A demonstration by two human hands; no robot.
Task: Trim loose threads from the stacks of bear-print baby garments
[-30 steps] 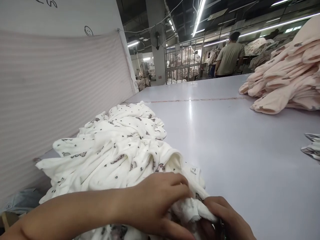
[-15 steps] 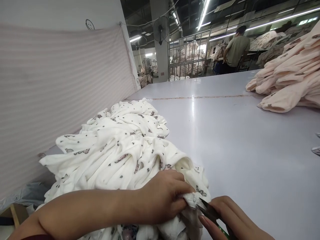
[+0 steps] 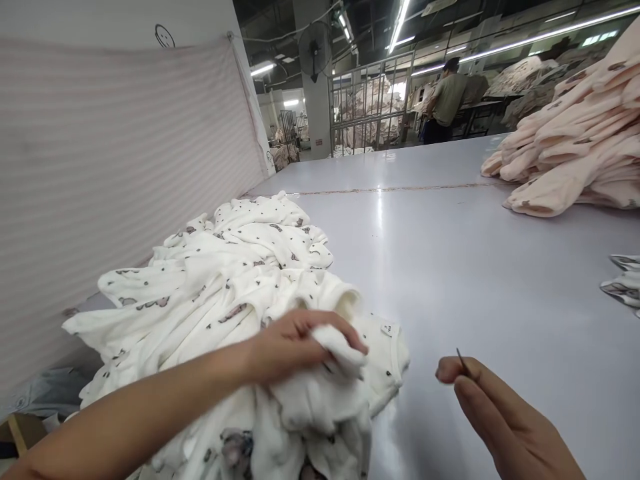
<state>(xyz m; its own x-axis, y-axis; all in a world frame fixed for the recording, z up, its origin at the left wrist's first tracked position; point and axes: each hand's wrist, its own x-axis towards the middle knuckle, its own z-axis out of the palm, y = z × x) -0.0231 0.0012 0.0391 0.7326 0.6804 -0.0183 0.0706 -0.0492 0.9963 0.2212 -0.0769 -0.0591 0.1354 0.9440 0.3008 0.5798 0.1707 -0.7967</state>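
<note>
A heap of white fleece garments (image 3: 235, 280) with small grey prints lies on the pale grey table (image 3: 450, 267) at the left. My left hand (image 3: 295, 343) rests on the near end of the heap, fingers closed round a fold of the white fabric. My right hand (image 3: 500, 413) hovers above the bare table just right of the heap, apart from the cloth. Its fingers are pressed together round a small dark thread snip (image 3: 461, 361), whose pointed tip sticks up past the fingertips.
A pile of pink fleece garments (image 3: 575, 153) sits at the far right of the table. Printed fabric pieces (image 3: 623, 283) lie at the right edge. A striped pink cloth (image 3: 115, 173) hangs along the left. A person (image 3: 445, 100) stands far behind, beside a metal cage trolley (image 3: 370, 110).
My right hand has pulled away from the garment to the right, with the snip now clear of the cloth. My left hand lifted and bunched the white fabric.
</note>
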